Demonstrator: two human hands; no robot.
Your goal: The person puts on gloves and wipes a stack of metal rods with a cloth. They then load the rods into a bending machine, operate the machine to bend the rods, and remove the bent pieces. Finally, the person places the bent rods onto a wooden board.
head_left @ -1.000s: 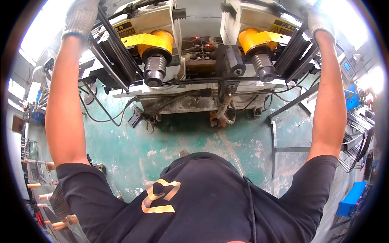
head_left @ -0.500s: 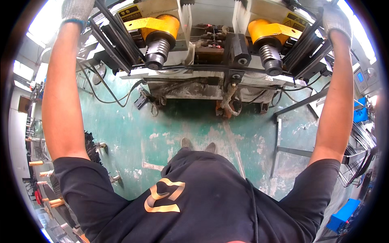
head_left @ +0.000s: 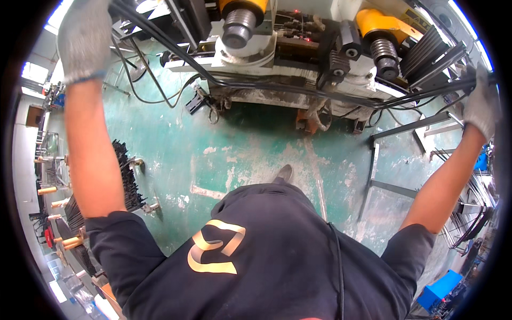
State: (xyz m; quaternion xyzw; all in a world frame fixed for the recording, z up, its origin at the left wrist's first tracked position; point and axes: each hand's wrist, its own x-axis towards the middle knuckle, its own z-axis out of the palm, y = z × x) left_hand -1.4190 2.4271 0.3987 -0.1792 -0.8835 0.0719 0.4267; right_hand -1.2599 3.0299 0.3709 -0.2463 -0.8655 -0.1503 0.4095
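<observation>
Above green floor, dark bars — seemingly bent already, not yet set down — are clasped by left hand and right hand, each grip closed.

From here I see grey gloves, upper left and right, black rods, yellow-orange clamps up top, pale-patched green floor, gold-printed black shirt.

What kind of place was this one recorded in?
Likely a factory workshop, perhaps for metalworking: a heavy machine with yellow brackets and ribbed metal cylinders stands ahead, on a scuffed green floor.
</observation>
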